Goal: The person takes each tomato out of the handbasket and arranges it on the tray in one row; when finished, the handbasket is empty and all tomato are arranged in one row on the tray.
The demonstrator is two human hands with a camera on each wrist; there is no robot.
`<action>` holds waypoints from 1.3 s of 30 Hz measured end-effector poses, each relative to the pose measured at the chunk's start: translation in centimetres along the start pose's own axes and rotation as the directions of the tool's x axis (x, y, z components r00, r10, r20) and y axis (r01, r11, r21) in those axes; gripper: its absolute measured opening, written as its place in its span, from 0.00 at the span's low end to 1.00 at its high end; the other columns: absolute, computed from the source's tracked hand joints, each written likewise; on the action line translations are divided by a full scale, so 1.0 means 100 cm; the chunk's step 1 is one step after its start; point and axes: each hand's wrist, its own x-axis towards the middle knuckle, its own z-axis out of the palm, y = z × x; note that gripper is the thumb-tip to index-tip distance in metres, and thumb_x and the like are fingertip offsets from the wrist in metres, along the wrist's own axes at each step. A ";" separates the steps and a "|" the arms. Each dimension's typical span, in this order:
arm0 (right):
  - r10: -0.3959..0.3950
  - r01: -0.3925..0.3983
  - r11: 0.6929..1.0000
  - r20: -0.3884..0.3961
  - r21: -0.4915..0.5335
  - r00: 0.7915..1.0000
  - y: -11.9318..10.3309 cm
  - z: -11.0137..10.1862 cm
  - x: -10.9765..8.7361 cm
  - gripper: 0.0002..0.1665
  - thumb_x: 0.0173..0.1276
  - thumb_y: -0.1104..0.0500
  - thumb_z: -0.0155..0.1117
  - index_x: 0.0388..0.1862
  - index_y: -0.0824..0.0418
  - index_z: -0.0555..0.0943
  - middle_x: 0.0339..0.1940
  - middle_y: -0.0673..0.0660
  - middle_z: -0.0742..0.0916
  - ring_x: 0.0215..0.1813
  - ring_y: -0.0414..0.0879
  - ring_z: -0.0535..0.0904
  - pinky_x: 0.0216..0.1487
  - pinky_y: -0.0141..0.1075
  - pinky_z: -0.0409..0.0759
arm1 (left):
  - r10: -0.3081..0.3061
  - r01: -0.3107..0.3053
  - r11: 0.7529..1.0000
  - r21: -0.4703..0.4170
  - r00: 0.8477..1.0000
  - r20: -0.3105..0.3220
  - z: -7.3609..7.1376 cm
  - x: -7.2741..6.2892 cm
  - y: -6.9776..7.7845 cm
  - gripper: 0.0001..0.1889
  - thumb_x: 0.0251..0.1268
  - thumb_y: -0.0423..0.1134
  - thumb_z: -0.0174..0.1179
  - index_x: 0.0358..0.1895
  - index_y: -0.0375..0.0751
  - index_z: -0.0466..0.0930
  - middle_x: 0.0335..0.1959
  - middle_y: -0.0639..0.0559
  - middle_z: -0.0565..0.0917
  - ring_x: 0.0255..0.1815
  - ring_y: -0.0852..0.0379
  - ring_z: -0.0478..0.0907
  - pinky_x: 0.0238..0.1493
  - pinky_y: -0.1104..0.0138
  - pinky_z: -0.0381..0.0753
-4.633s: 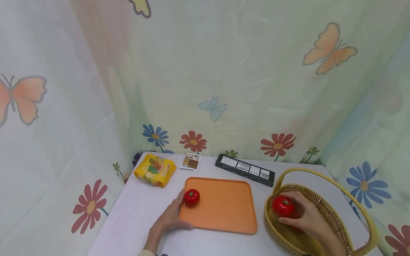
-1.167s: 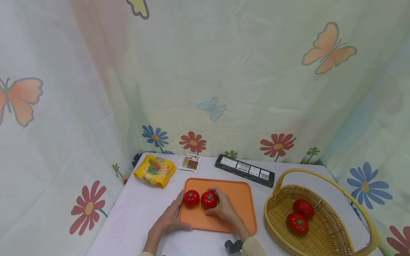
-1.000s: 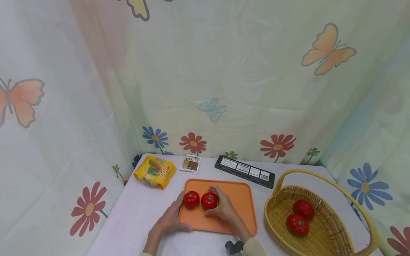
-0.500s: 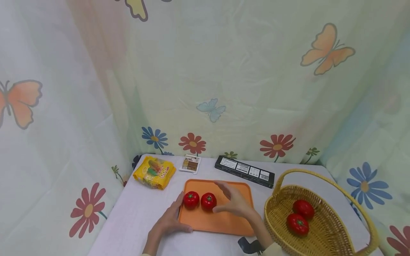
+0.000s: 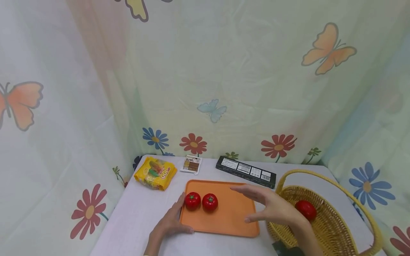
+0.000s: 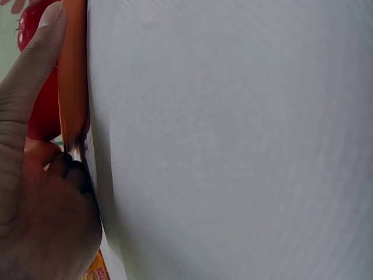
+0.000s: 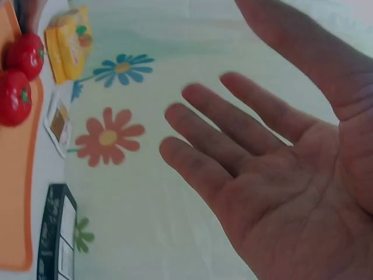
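Observation:
Two red tomatoes, a left one (image 5: 192,201) and a right one (image 5: 210,202), sit side by side at the left of the orange tray (image 5: 224,224). My left hand (image 5: 173,220) holds the tray's near left corner, thumb along the near edge and fingers along the left side; the left wrist view shows the thumb at the rim. My right hand (image 5: 272,206) is in the air over the tray's right edge and the basket's left rim, fingers spread, holding nothing. In the wicker basket (image 5: 336,224) one red tomato (image 5: 306,209) shows; my right forearm hides part of the basket.
Behind the tray lie a yellow packet (image 5: 156,173), a small white and brown sachet (image 5: 191,164) and a long black box (image 5: 246,172). The basket's tall handle (image 5: 346,193) arches over its right side. A flowered curtain (image 5: 243,89) hangs around the table.
My right hand has set a tomato from the basket on the tray beside the first, let go, and moved back right toward the basket. My left hand has stayed at the tray's corner.

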 end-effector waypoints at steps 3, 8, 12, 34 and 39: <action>-0.059 0.058 0.998 0.037 0.027 0.998 0.002 -0.015 -0.013 0.41 0.70 0.59 0.79 0.79 0.60 0.74 0.76 0.56 0.81 0.77 0.41 0.76 0.73 0.30 0.76 | 0.013 -0.013 1.000 -0.005 1.000 -0.004 -0.002 0.002 -0.002 0.76 0.38 0.58 0.90 0.91 0.52 0.45 0.90 0.46 0.52 0.89 0.34 0.47 0.83 0.32 0.54; -0.153 0.147 0.985 0.074 0.088 0.985 0.015 -0.040 -0.037 0.36 0.71 0.70 0.74 0.76 0.66 0.73 0.73 0.52 0.85 0.73 0.36 0.79 0.69 0.27 0.79 | 0.028 -0.028 0.999 -0.031 1.000 -0.004 -0.001 0.008 -0.002 0.75 0.40 0.57 0.90 0.91 0.53 0.45 0.90 0.46 0.52 0.89 0.35 0.47 0.84 0.33 0.53; -0.174 0.152 0.966 0.092 0.207 0.980 0.035 -0.059 -0.056 0.32 0.73 0.75 0.67 0.75 0.70 0.73 0.71 0.59 0.85 0.72 0.44 0.82 0.69 0.31 0.81 | 0.024 -0.024 0.999 -0.046 1.000 -0.004 0.001 0.010 -0.002 0.76 0.38 0.56 0.90 0.91 0.53 0.46 0.90 0.46 0.52 0.89 0.34 0.47 0.83 0.32 0.54; 0.431 -0.391 0.856 -0.050 0.339 0.901 0.148 -0.108 -0.107 0.16 0.87 0.62 0.56 0.63 0.52 0.87 0.56 0.46 0.93 0.54 0.35 0.89 0.57 0.40 0.91 | -0.038 0.038 0.998 -0.044 0.999 0.000 0.004 0.004 -0.007 0.74 0.38 0.54 0.91 0.90 0.54 0.48 0.89 0.46 0.56 0.88 0.33 0.51 0.80 0.30 0.59; 0.480 -0.431 0.872 -0.232 0.234 0.846 0.157 -0.108 -0.099 0.26 0.80 0.59 0.68 0.69 0.73 0.78 0.60 0.63 0.91 0.54 0.41 0.91 0.57 0.44 0.92 | -0.033 0.033 0.999 -0.033 0.999 -0.006 0.003 0.006 -0.005 0.75 0.38 0.56 0.90 0.90 0.56 0.48 0.90 0.47 0.56 0.88 0.33 0.51 0.80 0.31 0.59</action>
